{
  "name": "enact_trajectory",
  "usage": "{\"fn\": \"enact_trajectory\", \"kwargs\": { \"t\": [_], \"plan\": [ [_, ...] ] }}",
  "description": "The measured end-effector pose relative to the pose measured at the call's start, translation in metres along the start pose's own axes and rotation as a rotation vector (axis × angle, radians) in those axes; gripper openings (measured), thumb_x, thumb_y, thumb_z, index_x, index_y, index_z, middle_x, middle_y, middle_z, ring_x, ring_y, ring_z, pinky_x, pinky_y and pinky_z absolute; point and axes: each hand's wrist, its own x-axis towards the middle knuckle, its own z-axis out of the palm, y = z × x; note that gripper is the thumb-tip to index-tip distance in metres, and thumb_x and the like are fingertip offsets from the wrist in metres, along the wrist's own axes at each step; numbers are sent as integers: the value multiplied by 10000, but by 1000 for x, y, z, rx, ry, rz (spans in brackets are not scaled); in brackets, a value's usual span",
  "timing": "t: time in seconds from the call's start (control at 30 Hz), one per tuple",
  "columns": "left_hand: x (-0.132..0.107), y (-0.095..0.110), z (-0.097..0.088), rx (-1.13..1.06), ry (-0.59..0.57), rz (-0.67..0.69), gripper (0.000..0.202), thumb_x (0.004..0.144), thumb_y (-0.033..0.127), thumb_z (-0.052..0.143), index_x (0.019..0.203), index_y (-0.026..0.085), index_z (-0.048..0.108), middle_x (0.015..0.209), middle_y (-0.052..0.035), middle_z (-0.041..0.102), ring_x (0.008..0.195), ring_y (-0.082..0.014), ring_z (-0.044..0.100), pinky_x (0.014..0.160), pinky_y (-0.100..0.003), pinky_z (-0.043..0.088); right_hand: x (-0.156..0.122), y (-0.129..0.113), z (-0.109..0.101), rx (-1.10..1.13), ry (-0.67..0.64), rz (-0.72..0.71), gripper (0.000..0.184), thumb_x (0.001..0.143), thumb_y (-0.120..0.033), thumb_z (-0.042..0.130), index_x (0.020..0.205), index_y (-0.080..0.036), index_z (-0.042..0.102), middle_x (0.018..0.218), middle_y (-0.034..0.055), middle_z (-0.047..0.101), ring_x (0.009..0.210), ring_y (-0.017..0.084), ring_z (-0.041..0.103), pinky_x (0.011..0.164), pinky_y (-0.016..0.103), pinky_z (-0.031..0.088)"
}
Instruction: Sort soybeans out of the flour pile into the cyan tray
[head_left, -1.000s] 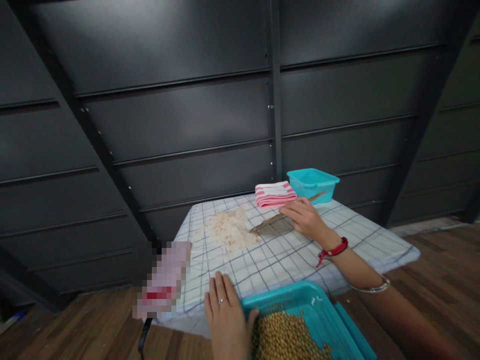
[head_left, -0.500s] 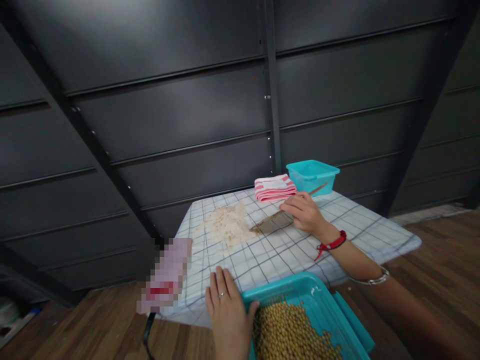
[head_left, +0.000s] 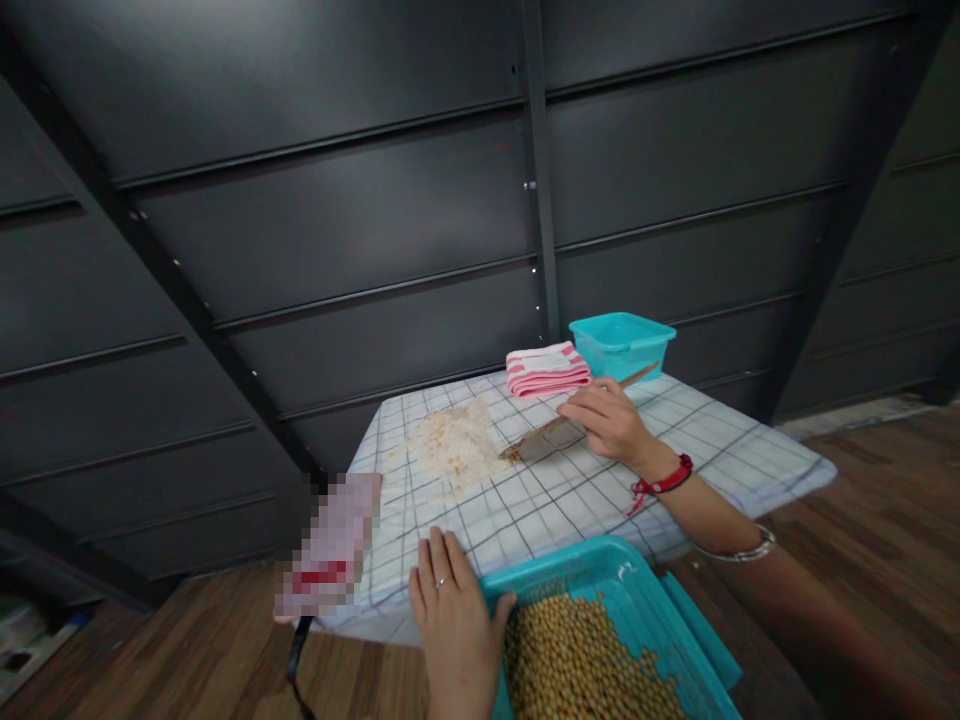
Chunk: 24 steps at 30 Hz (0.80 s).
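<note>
My right hand (head_left: 611, 425) is closed around the middle of a long, thin brown tool (head_left: 544, 430). The tool slants down to the left, and I cannot make out its exact kind. Its lower tip touches the edge of a spread heap of pale flour-like powder (head_left: 459, 445) with yellowish bits in it. A few small beans (head_left: 514, 456) lie at that tip. My left hand (head_left: 455, 625) lies flat, fingers stretched out on the cloth's near edge, thumb over the rim of a turquoise tray (head_left: 637, 575). Many yellow-brown beans (head_left: 581, 655) fill much of the tray.
A white checked cloth (head_left: 600, 500) covers the table. Toward the back sit a folded pink-and-white striped towel (head_left: 547, 370) and a turquoise basin (head_left: 622, 345). A pixelated pinkish item (head_left: 334, 545) with a black strap is at the left edge. Dark panelled wall (head_left: 390, 230) stands behind.
The tool is tilted a little differently, with less of its flat face showing. Both hands stay nearly in place; the whole view has shifted slightly.
</note>
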Motion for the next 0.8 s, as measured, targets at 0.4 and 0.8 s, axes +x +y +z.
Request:
{"fn": "enact_trajectory", "kwargs": {
  "t": [0.4, 0.8],
  "plan": [
    [1, 0, -1, 24, -14, 6, 637, 668, 292, 563, 1223, 34, 389, 1275, -233, 452, 1203, -342, 358, 968, -510, 296, -3, 1, -1, 28, 57, 1, 342, 699, -49, 352, 915, -211, 562, 731, 13, 600, 683, 161, 511, 700, 352, 347],
    [3, 0, -6, 28, -22, 0, 657, 627, 284, 629, 1187, -5, 440, 1256, -238, 472, 1175, -349, 386, 948, -490, 329, 3, -12, -28, 34, -18, -53, 398, 672, -35, 353, 968, -241, 521, 743, 6, 586, 680, 162, 495, 698, 359, 354]
  ]
}}
